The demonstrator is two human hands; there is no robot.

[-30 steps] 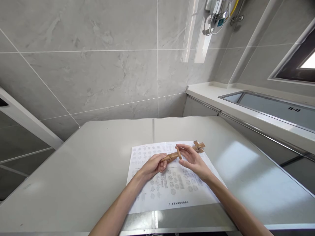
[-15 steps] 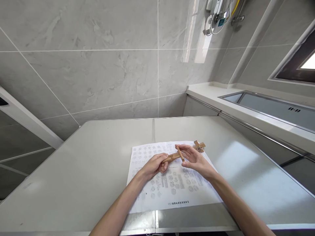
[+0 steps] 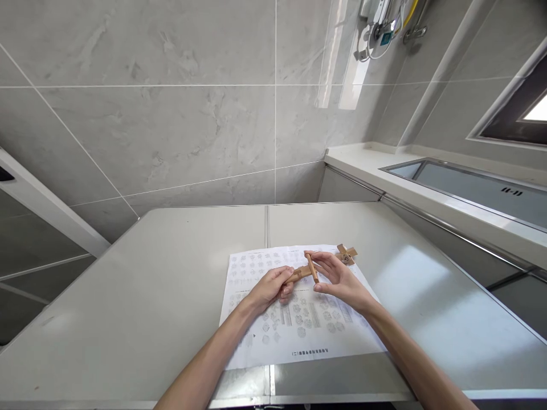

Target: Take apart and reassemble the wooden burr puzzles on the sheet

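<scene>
My left hand [image 3: 270, 288] is closed around one end of a long wooden bar [image 3: 301, 273] and holds it just above a printed instruction sheet [image 3: 299, 319]. My right hand [image 3: 337, 279] pinches a short wooden stick [image 3: 312, 267] between thumb and fingers, laid across the bar's far end. Behind my right hand, a small cross-shaped wooden assembly [image 3: 346, 254] lies on the sheet's far right corner.
The sheet lies on a grey table [image 3: 149, 296] made of two panels with a seam down the middle. Tiled walls stand behind it. At the right runs a white counter [image 3: 367, 159] with a steel sink [image 3: 470, 182]. A wall heater with hoses [image 3: 380, 23] hangs above.
The short stick in my right hand has turned a little against the bar, and my right fingers have closed in on it. My left hand has barely moved.
</scene>
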